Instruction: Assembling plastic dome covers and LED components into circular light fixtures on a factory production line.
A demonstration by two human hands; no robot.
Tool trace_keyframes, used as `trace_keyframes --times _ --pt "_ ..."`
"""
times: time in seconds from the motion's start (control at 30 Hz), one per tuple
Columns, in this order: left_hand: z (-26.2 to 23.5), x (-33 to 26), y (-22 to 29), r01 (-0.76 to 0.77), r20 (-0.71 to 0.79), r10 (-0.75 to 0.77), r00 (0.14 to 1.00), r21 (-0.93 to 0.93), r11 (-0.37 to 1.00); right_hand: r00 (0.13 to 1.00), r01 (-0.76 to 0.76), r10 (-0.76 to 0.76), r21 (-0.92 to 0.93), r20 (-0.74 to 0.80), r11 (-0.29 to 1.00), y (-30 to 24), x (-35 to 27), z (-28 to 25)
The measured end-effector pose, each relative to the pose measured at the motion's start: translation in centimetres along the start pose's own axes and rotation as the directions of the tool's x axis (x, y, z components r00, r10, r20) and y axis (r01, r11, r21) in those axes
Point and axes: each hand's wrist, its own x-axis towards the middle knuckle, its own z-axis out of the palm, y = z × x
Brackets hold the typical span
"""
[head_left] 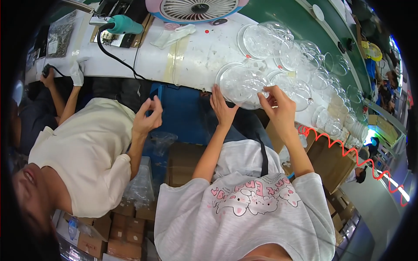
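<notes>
A clear, round plastic dome-like piece (238, 82) with a wide rim lies at the near edge of the white table in front of me. My left hand (223, 108) rests against its near left rim, fingers stretched out and thumb apart. Over its right side, my right hand (280, 108) has thumb and forefinger pinched together. What sits between those fingertips, if anything, is too small to make out. Another clear round piece (300, 92) lies just right of it, and a further stack (261, 41) stands behind. Small red bits show among them.
Several more clear pieces (337, 104) crowd the table's right end. A red coiled hose (335, 141) hangs at right. A pink-and-blue fan (200, 8), white cloth (174, 35) and teal tool (125, 25) with a black cord lie farther back. A co-worker (82, 152) in a cream shirt sits at left.
</notes>
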Motion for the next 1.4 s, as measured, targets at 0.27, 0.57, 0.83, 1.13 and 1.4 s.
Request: trace_keyframes --times 0.27,0.57,0.83,1.13,1.4 --pt "-0.1 0.1 0.3 -0.024 -0.005 0.024 1.0 0.023 0.999 1.0 0.004 -0.004 -0.001 0.005 1.0 0.2 -0.4 0.1" --pt "-0.4 0.1 0.1 -0.053 0.013 0.052 0.999 0.029 0.998 0.997 -0.009 0.009 0.005 0.078 1.0 0.2 0.3 -0.7" --pt "-0.1 -0.4 -0.9 -0.043 0.051 0.041 0.998 0.039 0.998 0.995 -0.005 0.004 0.011 0.101 1.0 0.4 0.2 -0.9" --pt "-0.4 -0.3 -0.9 -0.054 0.062 0.053 0.997 0.009 0.999 0.993 0.03 -0.025 -0.041 0.119 0.999 0.0 0.2 -0.9" --pt "-0.5 -0.2 -0.6 -0.042 0.08 0.04 0.996 0.021 0.999 0.996 -0.002 0.013 -0.117 0.088 0.993 -0.3 0.5 -1.1"
